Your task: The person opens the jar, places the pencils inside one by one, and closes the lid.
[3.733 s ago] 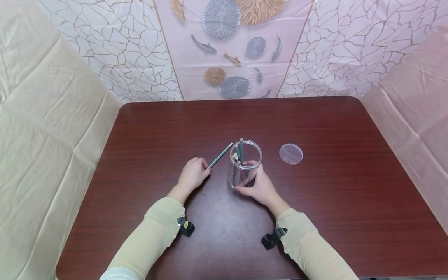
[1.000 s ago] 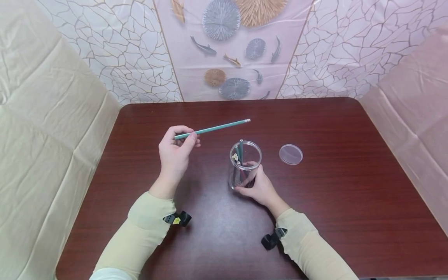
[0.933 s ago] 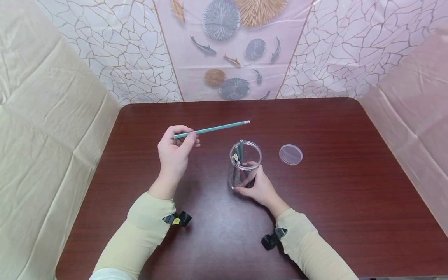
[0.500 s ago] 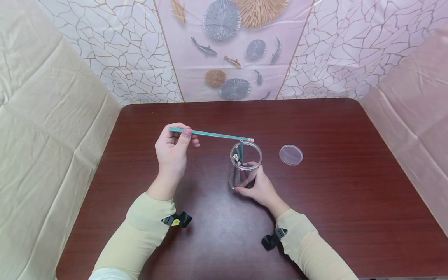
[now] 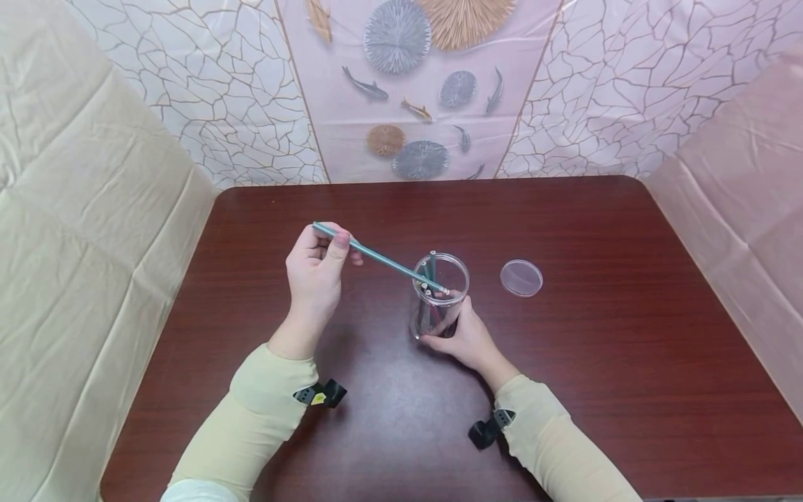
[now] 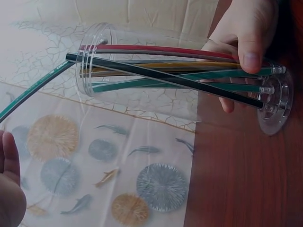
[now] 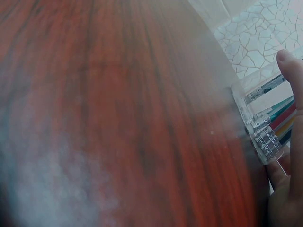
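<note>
My left hand [image 5: 316, 268] pinches a green pencil [image 5: 383, 258] near its upper end. The pencil slants down to the right, its eraser end over the mouth of a clear jar [image 5: 464, 268]. Around the lower part of the jar curls my right hand [image 5: 467, 335], holding it upright on the table. Inside stand several pencils [image 6: 165, 75], green, dark, red and yellow, leaning with their eraser ends down. The right wrist view shows those eraser ends [image 7: 265, 137] by the jar's base, with the right thumb [image 7: 286, 61] across the side.
A round clear lid [image 5: 521, 277] lies on the dark red wooden table [image 5: 596, 362], to the right of the jar. Patterned cloth [image 5: 401, 90] hangs behind the table, and pale cloth [image 5: 81, 209] covers the left side.
My left hand took the pencil up from the table and turned it. Its eraser end has swung down from above the jar to the mouth. The right hand and jar stay put.
</note>
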Tool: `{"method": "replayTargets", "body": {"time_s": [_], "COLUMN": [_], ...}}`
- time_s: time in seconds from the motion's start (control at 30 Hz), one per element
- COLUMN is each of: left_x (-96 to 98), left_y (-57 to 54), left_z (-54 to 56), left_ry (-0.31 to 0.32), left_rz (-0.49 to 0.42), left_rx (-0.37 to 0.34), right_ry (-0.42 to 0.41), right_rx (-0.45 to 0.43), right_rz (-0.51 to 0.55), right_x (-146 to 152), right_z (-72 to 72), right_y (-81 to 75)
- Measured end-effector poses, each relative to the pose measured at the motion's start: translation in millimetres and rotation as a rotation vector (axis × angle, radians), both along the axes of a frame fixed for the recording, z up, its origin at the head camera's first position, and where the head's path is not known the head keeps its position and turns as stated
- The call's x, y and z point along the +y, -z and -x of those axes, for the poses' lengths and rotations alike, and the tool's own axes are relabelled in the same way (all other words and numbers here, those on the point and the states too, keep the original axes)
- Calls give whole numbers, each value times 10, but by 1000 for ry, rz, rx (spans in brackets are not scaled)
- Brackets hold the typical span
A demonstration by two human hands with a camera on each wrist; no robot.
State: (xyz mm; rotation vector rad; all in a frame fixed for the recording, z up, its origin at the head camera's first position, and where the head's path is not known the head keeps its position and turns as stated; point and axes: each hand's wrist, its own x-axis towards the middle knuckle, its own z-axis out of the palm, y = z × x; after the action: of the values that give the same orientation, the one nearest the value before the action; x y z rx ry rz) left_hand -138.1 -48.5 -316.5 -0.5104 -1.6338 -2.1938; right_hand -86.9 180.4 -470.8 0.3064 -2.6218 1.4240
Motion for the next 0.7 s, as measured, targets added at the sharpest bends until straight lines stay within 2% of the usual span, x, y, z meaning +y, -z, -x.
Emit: {"method": "replayTargets", "body": {"time_s": [0.2, 0.43, 0.6, 0.7], "left_x": [41, 100, 127, 137], "left_y": [46, 96, 134, 140], "left_z": [-27, -21, -20, -24], "left_ry": [-15, 4, 29, 27], "left_rz": [93, 202, 220, 249], "left_rx": [-29, -38, -44, -19], "right_ry": [2, 5, -7, -3], "right_rx": [1, 4, -3, -7], "right_rz": [5, -4, -5, -2], "right_x": [4, -3, -5, 1], "right_z": [-2, -12, -9, -6], "right_y": [-5, -14, -6, 2]}}
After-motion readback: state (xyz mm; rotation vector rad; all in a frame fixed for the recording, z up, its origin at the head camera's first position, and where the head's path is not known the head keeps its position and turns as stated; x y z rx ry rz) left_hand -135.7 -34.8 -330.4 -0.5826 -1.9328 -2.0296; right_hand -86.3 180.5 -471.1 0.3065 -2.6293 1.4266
